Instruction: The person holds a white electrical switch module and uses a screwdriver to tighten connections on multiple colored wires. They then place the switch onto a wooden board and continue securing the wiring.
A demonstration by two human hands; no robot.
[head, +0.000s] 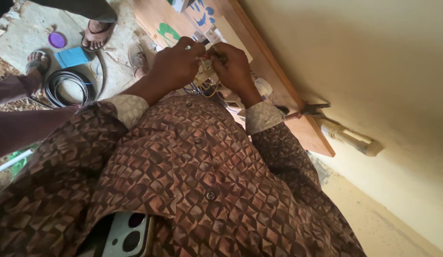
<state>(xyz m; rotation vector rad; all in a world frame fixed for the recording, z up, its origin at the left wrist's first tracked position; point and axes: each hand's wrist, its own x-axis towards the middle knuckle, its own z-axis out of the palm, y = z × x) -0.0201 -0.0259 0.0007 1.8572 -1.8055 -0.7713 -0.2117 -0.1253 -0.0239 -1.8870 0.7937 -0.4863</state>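
My left hand [176,64] and my right hand [235,67] meet over a wooden board [297,124], fingers pinched together on a small bundle of coloured wires [206,86] and a white electrical part [213,34]. Yellow and blue wire loops hang just below the fingers. What sits exactly between the fingertips is too small to make out. My brown patterned shirt fills the lower frame, with a phone [127,236] sticking out of the chest pocket.
Pliers [311,110] lie at the board's near end, beside a cream wall [374,62] and a white pipe [352,137]. On the ground lie a coil of black cable [69,87], a blue box [71,56], a purple lid [56,40]. Another person's sandalled feet [95,35] stand nearby.
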